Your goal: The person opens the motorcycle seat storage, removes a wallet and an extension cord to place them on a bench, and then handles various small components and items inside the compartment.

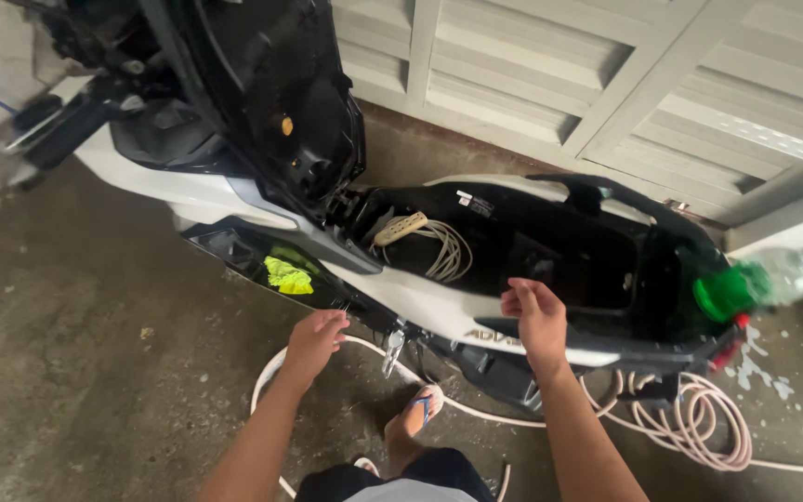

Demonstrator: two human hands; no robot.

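With the scooter's seat [262,84] raised, the right hand [536,311], fingers loosely curled and empty, hovers over the near rim of the open storage compartment [550,251], where a coiled power strip [420,237] lies at the compartment's front end, while the left hand [316,336], relaxed and holding nothing, hangs just below that rim, so the work appears to be sorting the compartment, and reaching in looks like what it needs.

One scooter [439,297], one power strip [400,229], one yellow cloth [288,276], one hose [699,418], two hands [313,339].

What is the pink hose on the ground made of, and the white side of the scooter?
The hose looks like soft rubber or flexible plastic: it lies in loose, bendy coils with a dull pale-pink skin. The scooter's white side panel looks like hard painted plastic: smooth, glossy, with moulded curves, though painted metal cannot be ruled out.
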